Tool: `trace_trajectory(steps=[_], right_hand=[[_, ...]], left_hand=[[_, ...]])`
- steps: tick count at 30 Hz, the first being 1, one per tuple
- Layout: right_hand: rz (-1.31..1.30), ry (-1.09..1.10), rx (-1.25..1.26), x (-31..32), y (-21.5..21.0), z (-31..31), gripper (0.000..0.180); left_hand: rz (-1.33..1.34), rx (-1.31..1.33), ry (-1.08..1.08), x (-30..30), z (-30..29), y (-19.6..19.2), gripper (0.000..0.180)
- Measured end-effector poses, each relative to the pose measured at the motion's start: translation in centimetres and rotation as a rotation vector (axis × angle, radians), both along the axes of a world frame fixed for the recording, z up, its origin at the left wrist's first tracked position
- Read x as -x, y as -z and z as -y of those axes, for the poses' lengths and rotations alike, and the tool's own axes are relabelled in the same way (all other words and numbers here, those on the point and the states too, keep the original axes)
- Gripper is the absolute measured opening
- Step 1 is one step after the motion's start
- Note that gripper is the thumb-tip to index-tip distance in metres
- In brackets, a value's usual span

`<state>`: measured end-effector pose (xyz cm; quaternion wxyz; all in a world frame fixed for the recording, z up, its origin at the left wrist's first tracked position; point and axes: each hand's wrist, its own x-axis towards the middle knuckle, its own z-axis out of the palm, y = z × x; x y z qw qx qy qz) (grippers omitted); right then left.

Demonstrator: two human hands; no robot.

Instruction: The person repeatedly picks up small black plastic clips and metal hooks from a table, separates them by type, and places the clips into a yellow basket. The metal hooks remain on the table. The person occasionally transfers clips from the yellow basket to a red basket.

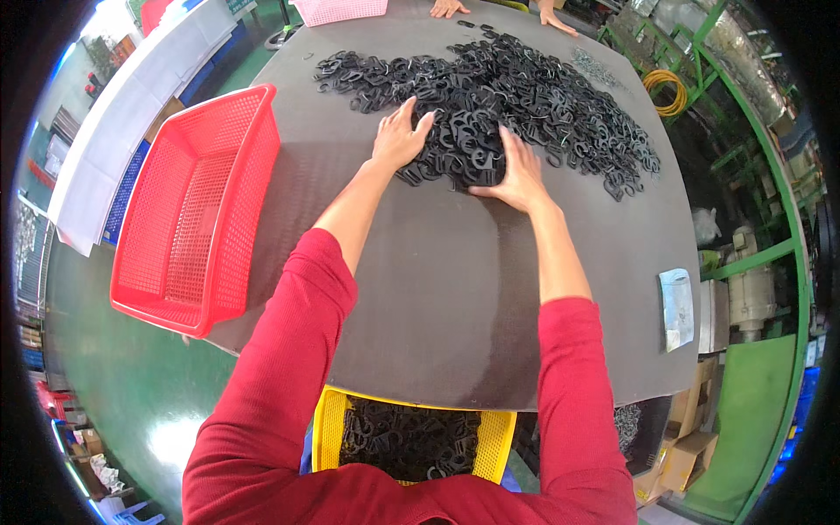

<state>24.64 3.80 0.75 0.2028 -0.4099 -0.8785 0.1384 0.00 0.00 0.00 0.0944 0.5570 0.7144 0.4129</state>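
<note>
A wide heap of small black hook- or ring-shaped plastic parts (560, 105) spreads over the far half of the grey table (420, 289). My left hand (401, 138) rests against the heap's near left edge, its fingers and thumb spread. On the other side of a thicker clump, my right hand (516, 173) curves inward, thumb apart from the fingers, touching the parts. Between them the clump sits loose, with neither hand closed around a piece. Some parts under my right fingers are hidden.
An empty red mesh basket (188, 210) stands at the table's left edge. Below the near edge, a yellow crate (328, 429) holds similar black parts. A blue-white packet (676, 309) lies at right. Another person's hands (449, 8) rest at the far edge, near a pink basket (341, 9).
</note>
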Motion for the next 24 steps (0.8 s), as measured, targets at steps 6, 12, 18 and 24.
trace_trajectory(steps=[6,12,18,24], right_hand=[[-0.393,-0.210,-0.057,0.1,0.3,2.6,0.109],[-0.335,-0.120,0.012,-0.9,-3.0,14.1,0.105],[-0.418,-0.011,0.026,-3.3,-4.1,17.4,0.050],[-0.288,0.143,0.115,-10.4,-7.2,16.6,0.049]], left_hand=[[0.180,-0.077,0.159,-7.1,2.4,-0.4,0.052],[0.689,-0.129,0.406,-7.9,11.8,-1.8,0.024],[0.659,-0.136,0.435,-8.5,15.6,-3.2,0.014],[0.230,-0.165,0.199,-4.1,19.8,-4.3,0.025]])
